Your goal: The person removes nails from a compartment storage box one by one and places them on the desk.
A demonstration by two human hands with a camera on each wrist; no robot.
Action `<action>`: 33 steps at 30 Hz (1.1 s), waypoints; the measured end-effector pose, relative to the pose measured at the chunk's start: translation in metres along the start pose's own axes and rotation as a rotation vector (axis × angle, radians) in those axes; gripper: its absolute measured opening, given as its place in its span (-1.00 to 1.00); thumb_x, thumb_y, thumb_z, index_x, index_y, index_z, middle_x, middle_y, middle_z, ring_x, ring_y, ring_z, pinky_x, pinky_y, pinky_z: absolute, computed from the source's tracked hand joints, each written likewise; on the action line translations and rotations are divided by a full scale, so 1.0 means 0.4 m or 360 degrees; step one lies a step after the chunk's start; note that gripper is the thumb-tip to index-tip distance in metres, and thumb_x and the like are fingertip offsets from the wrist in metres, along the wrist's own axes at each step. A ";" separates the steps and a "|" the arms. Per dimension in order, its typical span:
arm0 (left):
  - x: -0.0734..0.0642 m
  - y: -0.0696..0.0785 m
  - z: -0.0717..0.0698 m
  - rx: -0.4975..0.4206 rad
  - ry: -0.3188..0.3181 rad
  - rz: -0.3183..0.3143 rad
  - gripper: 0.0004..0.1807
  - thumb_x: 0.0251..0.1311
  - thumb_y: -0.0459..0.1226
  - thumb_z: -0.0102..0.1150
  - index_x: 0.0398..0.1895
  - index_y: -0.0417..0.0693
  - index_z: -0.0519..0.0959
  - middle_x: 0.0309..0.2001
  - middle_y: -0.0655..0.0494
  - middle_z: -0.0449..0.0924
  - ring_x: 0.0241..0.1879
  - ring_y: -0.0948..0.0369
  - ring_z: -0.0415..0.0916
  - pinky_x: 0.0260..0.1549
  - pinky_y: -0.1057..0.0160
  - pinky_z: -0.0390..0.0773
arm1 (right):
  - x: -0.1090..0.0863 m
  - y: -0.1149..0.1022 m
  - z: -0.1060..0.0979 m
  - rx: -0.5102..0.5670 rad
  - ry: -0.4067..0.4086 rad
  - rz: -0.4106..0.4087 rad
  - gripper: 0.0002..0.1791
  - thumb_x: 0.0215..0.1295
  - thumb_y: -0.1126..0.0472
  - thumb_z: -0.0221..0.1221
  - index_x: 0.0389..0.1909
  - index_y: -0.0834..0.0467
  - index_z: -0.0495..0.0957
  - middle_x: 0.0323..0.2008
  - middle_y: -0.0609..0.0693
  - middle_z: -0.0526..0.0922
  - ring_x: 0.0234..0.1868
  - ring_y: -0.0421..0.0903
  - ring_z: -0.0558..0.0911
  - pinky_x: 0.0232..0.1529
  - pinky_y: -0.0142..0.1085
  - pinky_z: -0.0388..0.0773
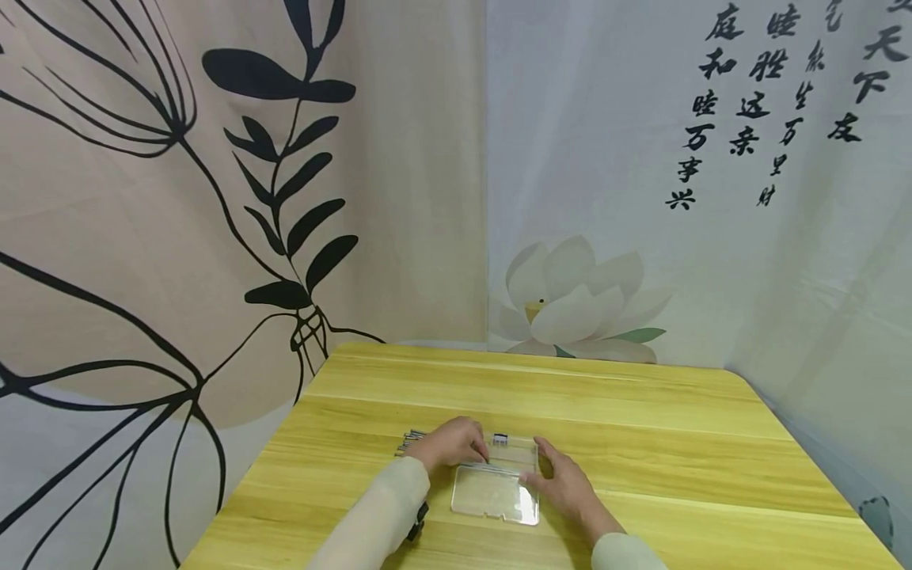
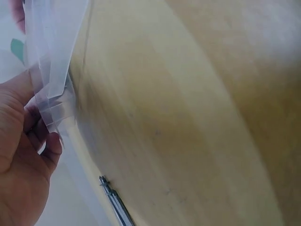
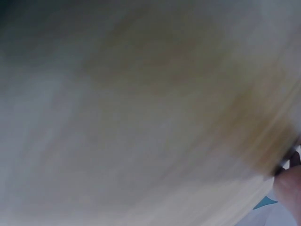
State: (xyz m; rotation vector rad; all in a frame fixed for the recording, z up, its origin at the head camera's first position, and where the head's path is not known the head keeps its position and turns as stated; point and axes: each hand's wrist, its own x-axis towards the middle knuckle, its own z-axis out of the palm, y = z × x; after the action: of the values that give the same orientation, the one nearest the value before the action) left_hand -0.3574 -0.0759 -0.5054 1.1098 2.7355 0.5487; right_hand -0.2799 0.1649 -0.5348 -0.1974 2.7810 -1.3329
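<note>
A clear plastic box [image 1: 514, 451] lies open on the table, its see-through lid [image 1: 492, 497] folded out toward me. My left hand [image 1: 450, 443] bends over the box's left end, fingertips down inside the rim. In the left wrist view, the left hand's curled fingers [image 2: 52, 148] hold around the clear plastic corner. My right hand [image 1: 566, 479] grips the right side, thumb by the hinge and fingers at the far corner. Several slim metal rods [image 1: 412, 437] lie left of the left hand, and the notched tip of one metal rod [image 2: 115, 200] shows in the left wrist view.
The wood-grain table [image 1: 641, 412] has rounded far corners. Behind it hangs a curtain [image 1: 420, 198] printed with dark plants, a lotus and written characters. A black strap [image 1: 418, 522] sits around the left wrist. The right wrist view is mostly blurred.
</note>
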 end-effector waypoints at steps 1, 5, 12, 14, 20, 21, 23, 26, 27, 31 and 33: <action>-0.001 0.001 0.000 0.0011 0.0002 0.0002 -0.95 0.18 -0.26 0.40 -0.36 0.09 0.81 -0.40 0.40 0.51 -0.35 0.46 0.41 -0.23 0.44 0.48 | 0.001 0.001 0.000 0.0003 0.0000 0.0002 -0.12 0.25 -0.07 0.33 0.49 0.15 0.20 0.33 0.27 0.40 0.36 0.42 0.23 0.26 0.35 0.11; -0.003 0.002 0.001 0.0060 0.0015 0.0015 -0.96 0.19 -0.23 0.39 -0.36 0.10 0.80 -0.39 0.41 0.51 -0.34 0.46 0.40 -0.20 0.44 0.47 | 0.003 0.005 0.002 0.0022 -0.0003 0.0011 -0.12 0.25 -0.07 0.33 0.50 0.14 0.20 0.33 0.26 0.40 0.37 0.41 0.22 0.27 0.35 0.09; -0.004 0.005 0.003 0.0152 0.0013 0.0019 -0.94 0.23 -0.17 0.36 -0.34 0.11 0.78 -0.35 0.42 0.53 -0.29 0.45 0.41 -0.15 0.41 0.47 | -0.001 0.003 -0.002 0.0028 0.0004 -0.0015 -0.13 0.26 -0.05 0.33 0.49 0.17 0.20 0.33 0.27 0.40 0.37 0.41 0.23 0.27 0.35 0.09; -0.004 0.007 0.001 0.0166 0.0001 0.0012 -0.94 0.24 -0.17 0.35 -0.33 0.12 0.77 -0.34 0.42 0.52 -0.28 0.45 0.41 -0.15 0.41 0.48 | -0.002 0.003 -0.003 0.0025 0.0006 -0.0011 -0.12 0.25 -0.06 0.33 0.49 0.17 0.20 0.33 0.27 0.40 0.37 0.41 0.23 0.27 0.34 0.09; -0.004 0.014 -0.003 0.0161 -0.0016 -0.0005 -0.94 0.24 -0.20 0.34 -0.33 0.11 0.78 -0.36 0.41 0.50 -0.32 0.45 0.40 -0.20 0.44 0.48 | -0.001 0.007 -0.002 0.0015 0.0003 -0.0009 -0.12 0.25 -0.06 0.33 0.49 0.16 0.20 0.33 0.27 0.40 0.37 0.42 0.23 0.26 0.36 0.10; -0.004 0.015 -0.004 0.0156 -0.0014 0.0000 -0.95 0.23 -0.21 0.35 -0.33 0.10 0.78 -0.37 0.41 0.50 -0.33 0.45 0.41 -0.21 0.44 0.48 | -0.001 0.007 -0.002 0.0020 0.0002 -0.0009 -0.12 0.25 -0.06 0.33 0.49 0.16 0.20 0.33 0.27 0.40 0.37 0.42 0.23 0.26 0.36 0.10; -0.002 0.016 -0.005 0.0154 -0.0013 0.0018 -0.95 0.21 -0.22 0.37 -0.33 0.10 0.79 -0.39 0.41 0.49 -0.36 0.46 0.40 -0.24 0.47 0.48 | 0.001 0.008 -0.001 0.0025 0.0001 -0.0006 -0.12 0.25 -0.06 0.33 0.49 0.16 0.20 0.33 0.26 0.40 0.37 0.41 0.22 0.27 0.36 0.09; -0.001 0.015 -0.006 0.0170 -0.0006 0.0059 -0.95 0.18 -0.22 0.39 -0.32 0.10 0.80 -0.42 0.41 0.48 -0.39 0.48 0.40 -0.27 0.51 0.46 | 0.003 0.008 0.000 0.0027 -0.0002 -0.0011 -0.12 0.25 -0.06 0.33 0.49 0.17 0.20 0.33 0.27 0.40 0.37 0.42 0.22 0.26 0.36 0.09; 0.000 0.015 -0.006 0.0179 -0.0003 0.0068 -0.95 0.17 -0.21 0.40 -0.32 0.11 0.80 -0.43 0.42 0.48 -0.40 0.48 0.40 -0.29 0.51 0.46 | 0.005 0.010 0.000 0.0029 -0.0001 -0.0010 -0.12 0.25 -0.06 0.33 0.49 0.16 0.20 0.33 0.26 0.40 0.37 0.41 0.22 0.26 0.36 0.09; 0.001 0.013 -0.007 0.0242 0.0007 0.0111 -0.94 0.19 -0.20 0.39 -0.32 0.09 0.80 -0.44 0.40 0.48 -0.42 0.48 0.39 -0.31 0.52 0.45 | 0.006 0.010 0.000 0.0031 -0.0007 -0.0002 -0.11 0.24 -0.07 0.34 0.49 0.16 0.20 0.33 0.26 0.40 0.37 0.41 0.22 0.26 0.36 0.09; 0.003 0.013 -0.005 0.0275 0.0009 0.0128 -0.94 0.21 -0.20 0.38 -0.32 0.08 0.80 -0.42 0.40 0.50 -0.41 0.48 0.40 -0.30 0.52 0.45 | 0.005 0.009 -0.001 0.0029 -0.0007 0.0007 -0.11 0.24 -0.07 0.34 0.49 0.16 0.20 0.33 0.26 0.40 0.37 0.41 0.22 0.27 0.36 0.09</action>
State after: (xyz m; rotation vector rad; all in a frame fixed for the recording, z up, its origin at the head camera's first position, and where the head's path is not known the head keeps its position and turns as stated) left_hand -0.3554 -0.0722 -0.5017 1.2632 2.7971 0.3299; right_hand -0.2820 0.1670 -0.5373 -0.1930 2.7629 -1.3547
